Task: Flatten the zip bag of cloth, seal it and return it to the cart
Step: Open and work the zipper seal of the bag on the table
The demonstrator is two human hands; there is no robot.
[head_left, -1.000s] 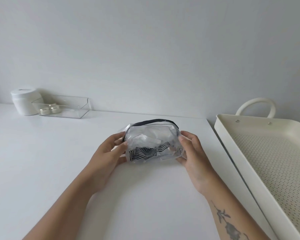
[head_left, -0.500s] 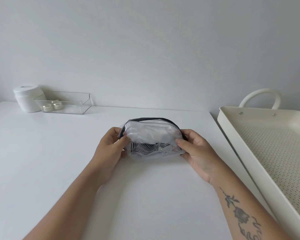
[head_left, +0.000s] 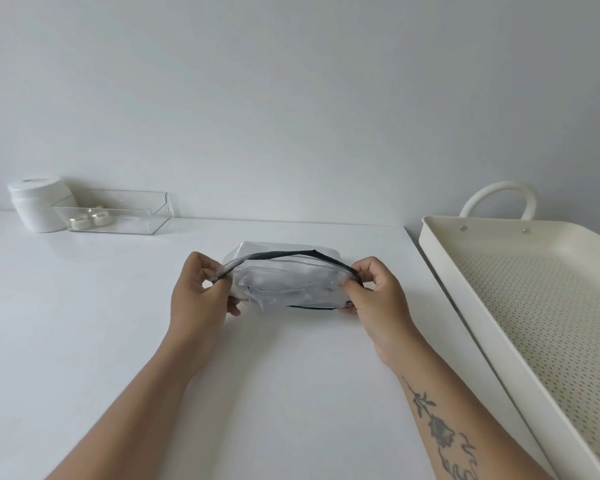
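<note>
1. Nearest me are my two forearms, reaching over the white table [head_left: 84,323]; the right one carries a dark tattoo [head_left: 440,431].
2. My left hand [head_left: 201,292] is closed in a pinch on the left end of the zip bag [head_left: 284,282], thumb and fingers clamped on the dark strip. My right hand [head_left: 378,296] pinches the right end the same way, with its lower fingers tucked against the bag's near corner.
3. The bag sits on the table between my hands, its top seam [head_left: 284,257] stretched in a shallow arch from one pinch to the other. The cloth inside shows only as pale folds through the clear film.
4. I judge it light and soft: thin, crinkly plastic that gives under the fingers, with a bulge of trapped air. The film looks slick, so a flat palm may slide on it.
5. The dark strip looks the stiffest part, so the ends I hold seem the best place to keep hold, pressing along the strip to close it. Whether any of it is shut already I cannot tell.
6. To my right, just beside the table, stands the cream cart [head_left: 492,306], its perforated tray bare where I see it.
7. Farthest off, at the wall, are a clear box [head_left: 153,216] and a white jar [head_left: 39,209], well apart from the bag.
</note>
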